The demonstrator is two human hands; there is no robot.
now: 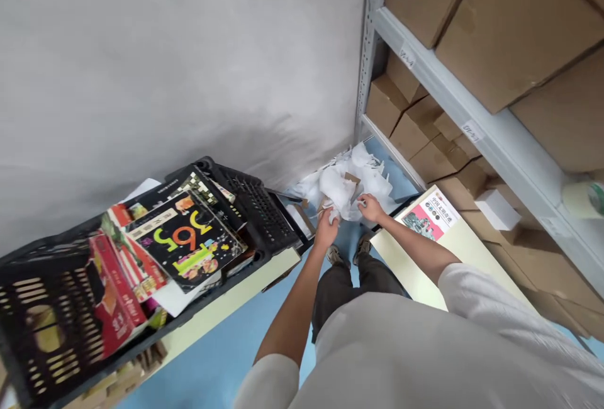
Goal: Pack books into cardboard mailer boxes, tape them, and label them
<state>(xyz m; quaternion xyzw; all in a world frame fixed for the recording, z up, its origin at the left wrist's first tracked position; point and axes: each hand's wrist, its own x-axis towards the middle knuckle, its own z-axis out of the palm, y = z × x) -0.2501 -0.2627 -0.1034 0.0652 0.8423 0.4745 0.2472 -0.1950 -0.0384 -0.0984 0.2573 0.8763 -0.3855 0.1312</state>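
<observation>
White crumpled packing material [337,187] lies in a heap near the floor in the corner, between the wall and the shelving. My left hand [327,226] is closed on a piece of it at the heap's near side. To the right of it, my right hand [370,207] has its fingers pinched on the edge of the same white material. Small pieces of brown cardboard [352,178] show among the white stuff. My feet stand just below the two hands.
At the left, a black plastic crate [264,223] holds books and magazines. A pale board [465,258] with a booklet [431,215] on it lies on the right. Metal shelving [443,78] with cardboard boxes [504,25] rises at the right. A grey wall [179,50] stands ahead.
</observation>
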